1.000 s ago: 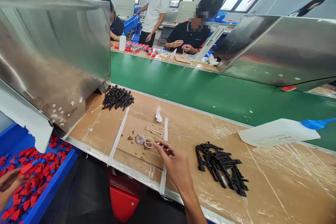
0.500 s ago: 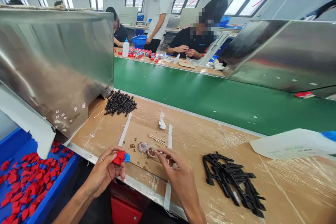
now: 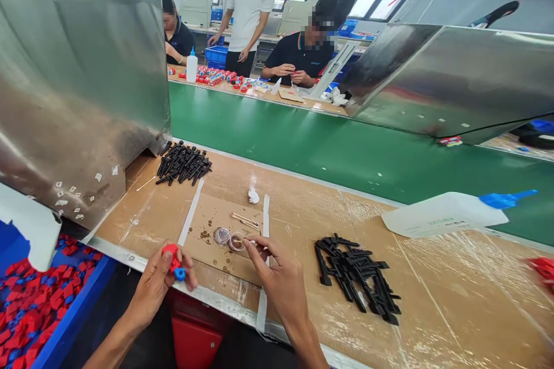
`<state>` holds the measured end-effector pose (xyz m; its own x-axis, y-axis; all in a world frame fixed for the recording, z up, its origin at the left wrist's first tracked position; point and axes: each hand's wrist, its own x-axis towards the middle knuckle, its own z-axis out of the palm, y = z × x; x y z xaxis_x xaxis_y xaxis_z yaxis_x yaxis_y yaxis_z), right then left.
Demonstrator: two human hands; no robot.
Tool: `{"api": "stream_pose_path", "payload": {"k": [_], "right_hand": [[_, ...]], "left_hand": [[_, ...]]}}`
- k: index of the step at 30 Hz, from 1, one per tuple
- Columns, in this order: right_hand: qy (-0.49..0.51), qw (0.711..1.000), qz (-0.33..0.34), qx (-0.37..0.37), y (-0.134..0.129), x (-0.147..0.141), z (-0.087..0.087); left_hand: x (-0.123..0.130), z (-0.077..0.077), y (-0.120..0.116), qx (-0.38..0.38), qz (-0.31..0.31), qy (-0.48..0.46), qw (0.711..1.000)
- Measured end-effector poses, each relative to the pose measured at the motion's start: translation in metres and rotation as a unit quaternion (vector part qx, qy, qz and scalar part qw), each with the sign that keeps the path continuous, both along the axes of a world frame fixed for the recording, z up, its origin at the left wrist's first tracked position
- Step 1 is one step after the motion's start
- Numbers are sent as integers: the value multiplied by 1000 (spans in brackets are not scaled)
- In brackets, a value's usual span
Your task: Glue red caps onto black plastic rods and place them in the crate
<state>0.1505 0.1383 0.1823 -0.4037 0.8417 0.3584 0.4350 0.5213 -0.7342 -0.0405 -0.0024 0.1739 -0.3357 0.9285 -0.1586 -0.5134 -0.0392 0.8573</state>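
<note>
My left hand (image 3: 149,288) holds a small red and blue plastic part (image 3: 172,255) between thumb and fingers at the bench's front edge, its blue end pointing down. Pinched in my right hand (image 3: 281,279) is a cotton swab (image 3: 247,240), its far end in a small clear cup (image 3: 236,247). A second clear dish (image 3: 221,236) sits against the cup's left side. Several cotton swabs (image 3: 245,220) lie just behind, on a piece of cardboard (image 3: 208,213) dotted with brown drops.
Black plastic rods form one pile (image 3: 184,162) at back left and another (image 3: 359,279) at right. A white bottle (image 3: 441,216) with blue nozzle lies on its side. A blue bin (image 3: 93,294) holds many red and blue parts. People work beyond the green belt (image 3: 259,132).
The red and blue part has turned in my left hand, its blue end swinging from rightward to downward. My right hand keeps the swab at the cup. The view has shifted right.
</note>
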Motion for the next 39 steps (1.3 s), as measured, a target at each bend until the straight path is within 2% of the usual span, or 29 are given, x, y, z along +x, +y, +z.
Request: {"api": "stream_pose_path", "payload": {"k": [5, 10, 20, 24, 29, 36, 39], "right_hand": [[9, 1000, -27, 2, -4, -1, -4], [17, 999, -39, 30, -5, 3, -7], [18, 997, -54, 44, -4, 7, -8], [22, 996, -61, 57, -7, 7, -5], [29, 996, -48, 64, -7, 8, -7], [40, 998, -35, 43, -6, 6, -11], [48, 998, -28, 27, -6, 5, -12]], "left_hand": [[18, 3, 11, -47, -7, -52, 998], [31, -2, 23, -47, -47, -65, 996], [30, -8, 23, -55, -118, -101, 986], [30, -11, 22, -40, -130, -76, 988], [29, -9, 21, -45, -108, -17, 993], [29, -5, 16, -16, -124, 21, 992], [23, -2, 11, -57, -87, 167, 980]]}}
